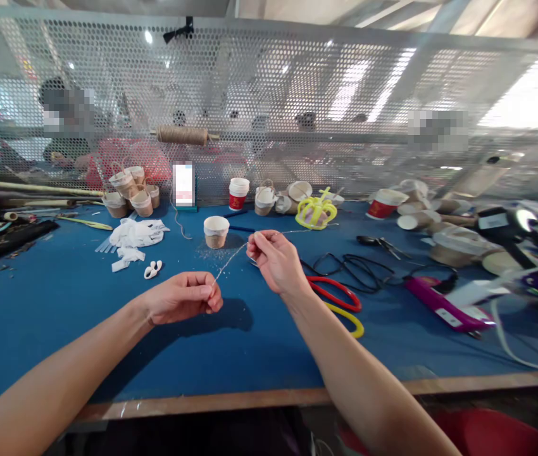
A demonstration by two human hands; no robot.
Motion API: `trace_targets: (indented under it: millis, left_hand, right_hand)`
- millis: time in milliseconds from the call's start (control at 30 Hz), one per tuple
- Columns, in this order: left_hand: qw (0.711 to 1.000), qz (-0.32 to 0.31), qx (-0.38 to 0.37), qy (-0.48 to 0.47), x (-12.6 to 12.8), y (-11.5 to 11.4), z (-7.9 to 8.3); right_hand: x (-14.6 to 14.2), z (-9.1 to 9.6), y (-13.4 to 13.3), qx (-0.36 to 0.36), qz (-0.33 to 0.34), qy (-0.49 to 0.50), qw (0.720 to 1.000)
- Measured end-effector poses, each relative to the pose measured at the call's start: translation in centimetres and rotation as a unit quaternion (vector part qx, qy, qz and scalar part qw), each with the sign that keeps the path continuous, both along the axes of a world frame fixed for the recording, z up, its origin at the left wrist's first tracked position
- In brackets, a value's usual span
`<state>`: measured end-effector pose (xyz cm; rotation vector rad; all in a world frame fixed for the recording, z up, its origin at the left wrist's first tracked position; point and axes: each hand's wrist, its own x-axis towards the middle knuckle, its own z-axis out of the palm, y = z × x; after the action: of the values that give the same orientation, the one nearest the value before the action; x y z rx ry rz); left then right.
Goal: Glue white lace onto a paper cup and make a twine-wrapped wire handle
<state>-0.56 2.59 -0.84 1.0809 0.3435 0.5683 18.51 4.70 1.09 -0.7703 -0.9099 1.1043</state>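
Note:
A thin piece of twine (231,259) runs slantwise between my two hands above the blue table. My left hand (184,297) pinches its lower end between thumb and fingers. Higher and to the right, my right hand (276,261) pinches the twine too, and a loose tail stretches out past it to the right. Just behind the twine, a small cup (216,233) with a white upper part and a brown wrapped lower part stands upright on the table, apart from both hands. Small pale crumbs lie around its base.
White cloth gloves (138,233) lie left of the cup. Wrapped cups (140,202), a phone (183,185) and red paper cups (238,194) line the perforated panel. Yellow-green woven piece (316,210), pliers (383,244), cables, red tubing (338,294) and a purple power strip (444,304) occupy the right.

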Motion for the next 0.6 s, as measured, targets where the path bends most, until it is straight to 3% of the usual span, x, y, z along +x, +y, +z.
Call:
trace_targets:
  millis: [100, 167, 233, 300, 333, 400, 500, 600]
  left_hand:
    - [0.983, 0.024, 0.129, 0.125, -0.2, 0.1, 0.2]
    - [0.933, 0.047, 0.253, 0.252, -0.4, 0.4, 0.2]
    - [0.86, 0.08, 0.356, 0.356, -0.6, 0.6, 0.2]
    - [0.807, 0.113, 0.408, 0.411, -0.7, 0.9, 0.3]
    - [0.798, 0.119, 0.414, 0.421, -0.8, 1.0, 0.3]
    - [0.819, 0.107, 0.39, 0.407, -1.1, 1.1, 0.6]
    - [0.884, 0.072, 0.314, 0.34, -1.7, 1.4, 1.2]
    - [0.911, 0.062, 0.267, 0.309, -2.2, 1.7, 1.6]
  right_hand:
    - [0.1, -0.2, 0.0, -0.007, -0.012, -0.042, 0.999]
    - [0.2, -0.5, 0.2, -0.012, -0.033, -0.088, 0.996]
    - [0.3, -0.8, 0.4, -0.012, -0.053, -0.134, 0.989]
    - [0.3, -1.0, 0.5, -0.01, -0.058, -0.164, 0.985]
    - [0.4, -1.0, 0.5, -0.011, -0.052, -0.165, 0.985]
    - [0.4, -0.7, 0.4, -0.017, -0.031, -0.141, 0.989]
    - [0.5, -0.1, 0.0, -0.015, 0.01, -0.083, 0.996]
    - [0.8, 0.5, -0.2, 0.0, 0.037, -0.078, 0.996]
